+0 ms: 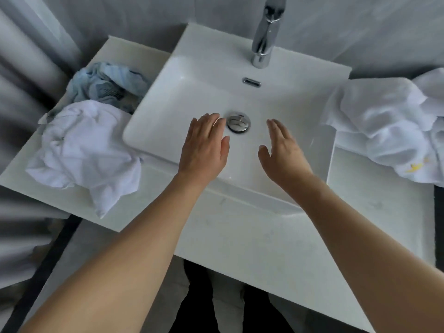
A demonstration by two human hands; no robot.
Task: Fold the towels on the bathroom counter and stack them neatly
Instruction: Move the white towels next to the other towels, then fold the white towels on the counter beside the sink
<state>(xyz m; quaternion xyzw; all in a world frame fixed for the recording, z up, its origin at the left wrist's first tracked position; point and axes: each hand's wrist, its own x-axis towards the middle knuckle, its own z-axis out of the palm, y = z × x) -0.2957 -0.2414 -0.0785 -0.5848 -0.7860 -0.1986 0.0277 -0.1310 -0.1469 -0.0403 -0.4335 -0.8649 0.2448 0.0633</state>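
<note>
Room: grey-walled bathroom; white counter [240, 236] with a square sink [182, 75] set in its middle and a chrome tap [265, 32] at the sink's far edge.
Left end of counter: crumpled white towel [81, 150] by the near edge, touching the sink's left wall; a crumpled blue towel [108, 85] lies behind it toward the far left corner, partly under it.
Right end of counter: another crumpled white towel with a yellow mark [389, 126], spilling past the counter's right edge; whether it is one towel or two, I cannot tell.
Left hand [204, 147]: flat, palm down, fingers straight and together, over the basin just left of the drain [239, 122]; holding nothing.
Right hand [282, 152]: fingers straight, thumb spread, over the basin just right of the drain; holding nothing.
Step in hand: likely the very start; no towel is folded, no stack exists.
Next move calls for: reaching out to one heap, probably the near white towel at the left, pinching two corners and shaking it flat.
Working room: the strip of counter along the near edge looks the likeliest place to fold and stack.
</note>
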